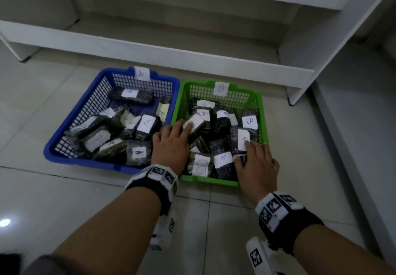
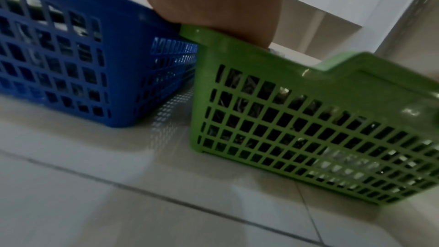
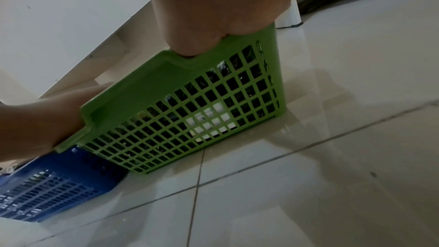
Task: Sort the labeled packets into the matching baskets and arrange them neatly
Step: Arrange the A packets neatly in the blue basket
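A blue basket (image 1: pixel 48 149) tagged A and a green basket (image 1: pixel 209 181) tagged B stand side by side on the floor. Both hold several black packets with white labels. My left hand (image 1: pixel 171 144) reaches over the near left corner of the green basket and grips a tilted packet (image 1: pixel 198 128), fingertips on its label. My right hand (image 1: pixel 255 163) lies at the near right corner, with straight fingers touching a B packet (image 1: pixel 243 137). The wrist views show only the heel of each hand (image 2: pixel 213 3) (image 3: pixel 221 7) above the green basket's wall (image 2: pixel 308 119) (image 3: pixel 190 110); the fingers are hidden there.
A low white shelf unit (image 1: pixel 171 47) runs right behind the baskets, and its upright panel (image 1: pixel 321 39) stands at the right. Pale floor tiles (image 1: pixel 64 199) surround the baskets.
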Tool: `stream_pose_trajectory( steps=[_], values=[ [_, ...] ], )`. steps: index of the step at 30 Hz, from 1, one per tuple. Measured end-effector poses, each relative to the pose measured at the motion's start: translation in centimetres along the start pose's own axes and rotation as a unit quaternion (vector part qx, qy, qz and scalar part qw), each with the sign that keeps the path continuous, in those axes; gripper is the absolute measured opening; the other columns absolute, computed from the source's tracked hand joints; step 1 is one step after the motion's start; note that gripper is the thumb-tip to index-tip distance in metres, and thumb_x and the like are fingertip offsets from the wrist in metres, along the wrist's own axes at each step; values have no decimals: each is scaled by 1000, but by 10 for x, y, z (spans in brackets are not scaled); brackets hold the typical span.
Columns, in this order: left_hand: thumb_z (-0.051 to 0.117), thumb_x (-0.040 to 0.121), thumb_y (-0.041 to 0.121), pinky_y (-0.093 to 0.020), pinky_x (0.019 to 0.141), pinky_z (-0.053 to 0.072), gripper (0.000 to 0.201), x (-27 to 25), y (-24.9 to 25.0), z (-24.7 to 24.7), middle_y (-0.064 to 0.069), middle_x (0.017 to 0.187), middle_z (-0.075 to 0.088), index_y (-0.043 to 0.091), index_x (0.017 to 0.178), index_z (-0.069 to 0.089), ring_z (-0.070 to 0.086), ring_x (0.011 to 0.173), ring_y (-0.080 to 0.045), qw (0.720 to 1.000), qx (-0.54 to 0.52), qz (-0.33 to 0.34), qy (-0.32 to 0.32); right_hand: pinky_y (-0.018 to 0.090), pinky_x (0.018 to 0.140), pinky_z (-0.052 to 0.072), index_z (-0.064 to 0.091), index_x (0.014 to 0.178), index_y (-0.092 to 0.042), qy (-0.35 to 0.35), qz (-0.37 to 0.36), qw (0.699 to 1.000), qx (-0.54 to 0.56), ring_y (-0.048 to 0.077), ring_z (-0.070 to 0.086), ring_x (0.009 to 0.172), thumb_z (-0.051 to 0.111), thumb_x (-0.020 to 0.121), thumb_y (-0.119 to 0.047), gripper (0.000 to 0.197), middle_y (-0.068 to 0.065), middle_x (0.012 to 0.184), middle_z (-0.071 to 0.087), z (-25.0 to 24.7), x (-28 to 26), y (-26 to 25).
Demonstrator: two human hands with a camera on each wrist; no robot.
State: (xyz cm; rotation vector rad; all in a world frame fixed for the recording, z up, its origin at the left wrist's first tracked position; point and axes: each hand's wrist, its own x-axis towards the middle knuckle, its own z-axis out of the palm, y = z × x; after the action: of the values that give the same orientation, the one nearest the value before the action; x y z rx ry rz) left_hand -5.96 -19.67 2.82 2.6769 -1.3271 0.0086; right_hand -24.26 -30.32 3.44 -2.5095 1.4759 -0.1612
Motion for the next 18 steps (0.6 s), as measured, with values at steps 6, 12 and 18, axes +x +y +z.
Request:
stream_pose_trajectory(
  steps=[6, 12, 18],
  values=[
    [28, 98, 41, -43, 104, 25, 51, 2, -8, -10, -5, 154, 16, 29, 146, 19, 25, 135, -28, 999, -22, 38, -31, 49, 107, 20, 19, 145, -30, -30, -10, 999, 22, 20, 19, 140, 47, 90, -52, 66, 1, 152, 17, -16, 1, -2],
    [25, 91, 47, -47, 95, 36, 54, 52, -60, -52, -13, 145, 35, 25, 139, 37, 44, 123, -33, 981, 44, 188, -12, 42, 106, 23, 27, 140, -33, -34, -47, 998, 7, 18, 27, 134, 45, 92, -51, 55, -2, 144, 33, -55, 14, -39],
    [42, 96, 38, -38, 95, 43, 34, 141, -145, -120, -7, 128, 53, 20, 123, 51, 53, 114, -26, 958, 73, 221, -170, 38, 101, 31, 47, 129, -31, -61, -89, 991, -75, 18, 44, 122, 44, 94, -47, 38, -5, 127, 55, -78, 30, -119]
  ],
)
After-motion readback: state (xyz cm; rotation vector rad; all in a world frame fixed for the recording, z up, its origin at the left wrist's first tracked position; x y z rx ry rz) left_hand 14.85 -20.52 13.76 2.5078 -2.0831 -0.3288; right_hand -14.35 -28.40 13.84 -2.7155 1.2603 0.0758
